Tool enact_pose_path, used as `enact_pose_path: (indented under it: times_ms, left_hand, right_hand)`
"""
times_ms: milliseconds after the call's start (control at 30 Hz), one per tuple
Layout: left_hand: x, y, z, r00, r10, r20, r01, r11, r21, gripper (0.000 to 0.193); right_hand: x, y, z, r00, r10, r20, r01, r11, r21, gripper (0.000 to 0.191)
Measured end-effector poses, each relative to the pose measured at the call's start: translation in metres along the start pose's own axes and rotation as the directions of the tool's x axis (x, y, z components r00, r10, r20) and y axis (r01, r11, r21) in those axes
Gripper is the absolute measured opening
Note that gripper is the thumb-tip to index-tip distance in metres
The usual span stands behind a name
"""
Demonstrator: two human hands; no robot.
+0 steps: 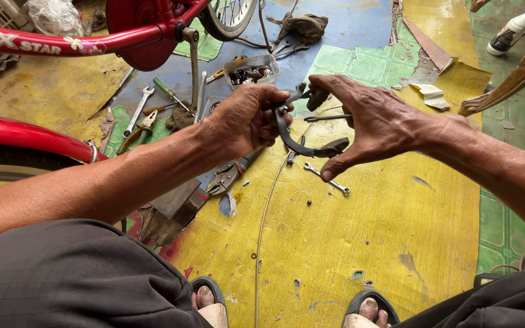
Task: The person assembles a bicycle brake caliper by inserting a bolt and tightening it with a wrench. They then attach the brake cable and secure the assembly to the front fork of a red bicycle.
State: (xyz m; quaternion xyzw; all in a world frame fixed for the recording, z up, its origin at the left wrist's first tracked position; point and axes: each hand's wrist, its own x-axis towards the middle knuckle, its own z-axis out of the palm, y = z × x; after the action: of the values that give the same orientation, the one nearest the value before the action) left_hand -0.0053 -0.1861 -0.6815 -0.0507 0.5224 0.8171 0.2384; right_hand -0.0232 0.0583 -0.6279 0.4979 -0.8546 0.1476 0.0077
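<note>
- Hands meet above the yellow floor (360,243); between them I see a curved black brake arm (302,144).
- My left hand (244,118) is curled tight around the brake arm's upper end, fingers closed on it.
- My right hand (375,124) pinches the same part, thumb under its lower end and fingertips on the top.
- Directly below the brake arm lies a small wrench (327,178), beside a thin cable (267,209).
- Farther off I see a tray of small parts (251,71), loose tools (141,115) and a red bicycle frame (62,42).

Two hands (247,118) (375,121), one brake caliper (305,143), two wrenches (138,109) (327,178), one screwdriver (168,92)
</note>
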Motion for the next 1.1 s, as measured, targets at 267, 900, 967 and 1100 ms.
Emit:
enact_pose_path:
  times_ms: [267,900,967,1100]
  left_hand:
    - [0.001,0.006,-0.001,0.991,0.068,-0.114,-0.052,0.990,0.133,0.023]
    - [0.004,0.010,-0.004,0.967,0.204,0.152,-0.242,0.921,0.306,0.106]
    - [0.001,0.011,-0.004,0.956,0.244,0.165,-0.283,0.916,0.284,0.118]
    - [0.000,0.009,-0.001,0.894,0.431,0.120,-0.445,0.828,0.341,0.122]
  right_hand:
    - [0.003,-0.001,0.004,0.941,0.320,0.113,-0.328,0.943,0.052,0.106]
    - [-0.006,0.040,0.015,0.954,0.266,0.138,-0.253,0.471,0.845,0.102]
    - [-0.006,0.039,0.018,0.952,0.270,0.144,-0.244,0.383,0.891,0.103]
    - [-0.002,0.034,0.032,0.962,0.232,0.141,-0.183,0.174,0.968,0.102]
